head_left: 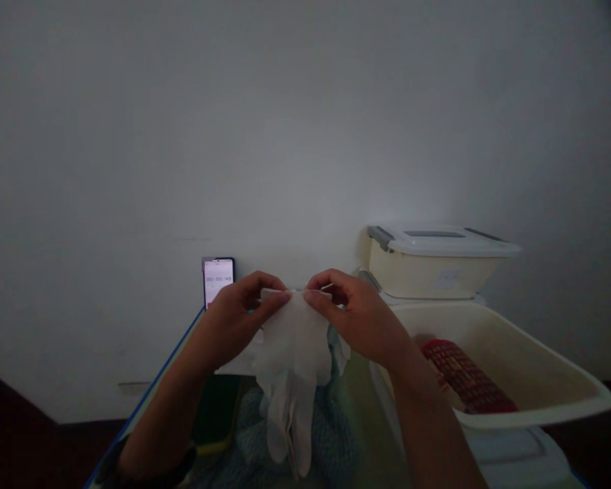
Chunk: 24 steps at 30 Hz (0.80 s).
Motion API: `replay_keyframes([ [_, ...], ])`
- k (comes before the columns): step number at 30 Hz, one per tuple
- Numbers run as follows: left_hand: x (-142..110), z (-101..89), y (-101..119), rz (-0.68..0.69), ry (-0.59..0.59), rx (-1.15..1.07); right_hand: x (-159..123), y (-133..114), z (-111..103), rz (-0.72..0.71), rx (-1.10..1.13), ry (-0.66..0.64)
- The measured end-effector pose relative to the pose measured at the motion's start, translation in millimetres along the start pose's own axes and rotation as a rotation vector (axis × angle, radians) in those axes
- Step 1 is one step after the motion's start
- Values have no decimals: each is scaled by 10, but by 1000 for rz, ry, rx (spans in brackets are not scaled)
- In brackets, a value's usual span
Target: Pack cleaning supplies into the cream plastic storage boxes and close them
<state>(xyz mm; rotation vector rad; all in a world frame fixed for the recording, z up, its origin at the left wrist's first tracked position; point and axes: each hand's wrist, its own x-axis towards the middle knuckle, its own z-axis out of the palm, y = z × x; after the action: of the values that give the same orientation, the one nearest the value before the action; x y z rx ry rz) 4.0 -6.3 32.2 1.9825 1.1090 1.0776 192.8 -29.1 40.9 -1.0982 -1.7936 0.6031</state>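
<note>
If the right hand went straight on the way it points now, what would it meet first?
Besides the white glove it already pinches, the right hand would probably meet the left hand, which pinches the same upper edge across a narrow gap; depth is hard to judge from one view.

Glove [295, 339] matt, smooth; blue cloth [336, 431] rough-knit; bin [534, 370] smooth plastic

Blue-edged table [369, 414] carrying a knitted cloth [336, 435] and phone [218, 277]
</note>
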Motion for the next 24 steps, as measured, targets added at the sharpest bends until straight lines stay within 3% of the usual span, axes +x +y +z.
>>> replay_keyframes([
  [8, 27, 52, -30, 26, 56, -3, 29, 54, 51, 3, -36, 35],
  [18, 25, 81, -9, 36, -5, 51, 25, 96, 82, -13, -117, 19],
  [24, 84, 136, -37, 13, 78, 105, 59, 63, 206, -34, -212, 20],
])
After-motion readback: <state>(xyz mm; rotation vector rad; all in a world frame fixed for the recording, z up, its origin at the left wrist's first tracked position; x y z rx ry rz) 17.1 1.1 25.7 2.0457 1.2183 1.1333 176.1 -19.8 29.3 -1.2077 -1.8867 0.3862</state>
